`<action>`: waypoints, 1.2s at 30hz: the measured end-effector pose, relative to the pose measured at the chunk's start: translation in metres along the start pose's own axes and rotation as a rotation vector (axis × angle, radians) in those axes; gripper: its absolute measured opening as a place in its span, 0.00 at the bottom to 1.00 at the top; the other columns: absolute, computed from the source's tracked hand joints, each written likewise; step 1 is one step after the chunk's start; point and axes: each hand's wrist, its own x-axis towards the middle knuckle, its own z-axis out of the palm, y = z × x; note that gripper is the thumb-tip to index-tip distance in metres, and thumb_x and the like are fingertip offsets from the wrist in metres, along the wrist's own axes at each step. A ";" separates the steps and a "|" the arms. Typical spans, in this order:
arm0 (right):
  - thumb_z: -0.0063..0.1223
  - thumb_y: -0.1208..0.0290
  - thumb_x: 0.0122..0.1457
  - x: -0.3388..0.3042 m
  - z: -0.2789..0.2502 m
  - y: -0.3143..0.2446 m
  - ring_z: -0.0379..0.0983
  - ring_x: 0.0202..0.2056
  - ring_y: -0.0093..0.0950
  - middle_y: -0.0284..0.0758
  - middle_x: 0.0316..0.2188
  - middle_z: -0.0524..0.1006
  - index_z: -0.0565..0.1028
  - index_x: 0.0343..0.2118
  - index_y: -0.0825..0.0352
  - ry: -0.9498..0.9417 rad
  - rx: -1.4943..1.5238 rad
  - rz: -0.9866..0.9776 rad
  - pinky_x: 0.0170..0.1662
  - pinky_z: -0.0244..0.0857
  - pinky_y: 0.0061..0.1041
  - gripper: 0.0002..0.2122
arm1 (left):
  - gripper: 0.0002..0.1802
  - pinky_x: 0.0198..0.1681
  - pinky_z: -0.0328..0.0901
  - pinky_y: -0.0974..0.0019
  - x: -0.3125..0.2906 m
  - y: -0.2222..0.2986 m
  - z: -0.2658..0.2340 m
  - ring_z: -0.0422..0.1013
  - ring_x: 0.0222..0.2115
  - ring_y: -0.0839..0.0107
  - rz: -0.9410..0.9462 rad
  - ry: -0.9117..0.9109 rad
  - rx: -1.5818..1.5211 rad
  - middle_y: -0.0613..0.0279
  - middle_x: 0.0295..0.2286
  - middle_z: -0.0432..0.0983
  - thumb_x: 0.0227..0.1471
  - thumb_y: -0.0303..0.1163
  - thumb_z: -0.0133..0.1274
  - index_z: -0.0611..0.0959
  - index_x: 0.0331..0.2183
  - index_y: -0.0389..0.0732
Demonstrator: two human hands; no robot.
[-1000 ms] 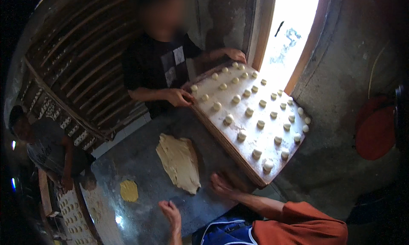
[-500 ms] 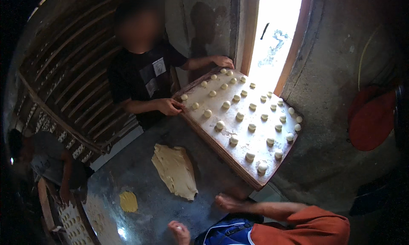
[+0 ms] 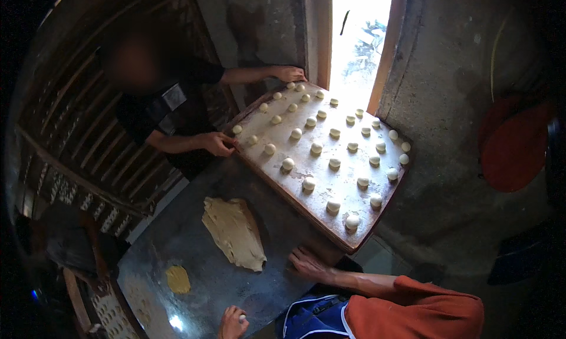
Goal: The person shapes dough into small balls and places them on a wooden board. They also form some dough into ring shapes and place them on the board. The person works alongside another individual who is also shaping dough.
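My left hand (image 3: 232,323), low in the view, is closed around a small pale lump (image 3: 242,318) that looks like dough. Flat on the grey tabletop (image 3: 194,233), just below the tray's near corner, lies my right hand (image 3: 309,264), fingers stretched out and holding nothing. Between the hands and the other person is a big slab of pale dough (image 3: 234,233). A flat yellow patch (image 3: 177,279) sits left of it. Above my right hand, a board-like tray (image 3: 265,126) carries rows of round dough balls (image 3: 316,148); another person's hands (image 3: 218,143) grip its far left end.
A second person (image 3: 73,244) works at the left over a tray of small dough pieces (image 3: 112,315). Slatted wooden racks (image 3: 76,156) stand behind. A bright door opening (image 3: 359,44) is at the back; a red round object (image 3: 513,144) hangs on the right wall.
My right hand has shifted up and left on the tabletop. My left hand has moved slightly left, still closed. The view has shifted, and the tray and its holder appear further left.
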 end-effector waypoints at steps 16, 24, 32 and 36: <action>0.61 0.75 0.57 -0.095 -0.206 0.002 0.79 0.44 0.39 0.41 0.43 0.78 0.72 0.58 0.64 0.000 0.851 0.231 0.49 0.75 0.34 0.24 | 0.34 0.45 0.73 0.56 0.162 0.252 -0.102 0.76 0.40 0.55 0.475 0.361 -0.389 0.53 0.41 0.77 0.38 0.17 0.65 0.77 0.51 0.42; 0.66 0.75 0.56 -0.140 -0.287 0.040 0.80 0.43 0.30 0.40 0.46 0.79 0.82 0.45 0.67 0.334 0.843 0.430 0.46 0.76 0.28 0.13 | 0.33 0.46 0.73 0.56 0.194 0.307 -0.139 0.76 0.41 0.55 0.536 0.315 -0.429 0.54 0.41 0.78 0.38 0.16 0.64 0.77 0.50 0.41; 0.71 0.76 0.52 -0.127 -0.296 0.084 0.81 0.41 0.35 0.42 0.41 0.82 0.66 0.60 0.69 0.388 0.667 0.475 0.45 0.76 0.31 0.33 | 0.34 0.46 0.74 0.61 0.229 0.359 -0.142 0.76 0.46 0.57 0.621 0.466 -0.418 0.54 0.44 0.79 0.40 0.13 0.61 0.75 0.51 0.42; 0.69 0.77 0.54 -0.092 -0.293 0.062 0.81 0.38 0.34 0.46 0.41 0.81 0.55 0.64 0.73 0.888 0.496 -0.004 0.42 0.76 0.28 0.39 | 0.37 0.51 0.71 0.58 0.295 0.353 -0.090 0.75 0.48 0.57 0.544 0.361 -0.501 0.53 0.46 0.78 0.43 0.14 0.57 0.72 0.58 0.40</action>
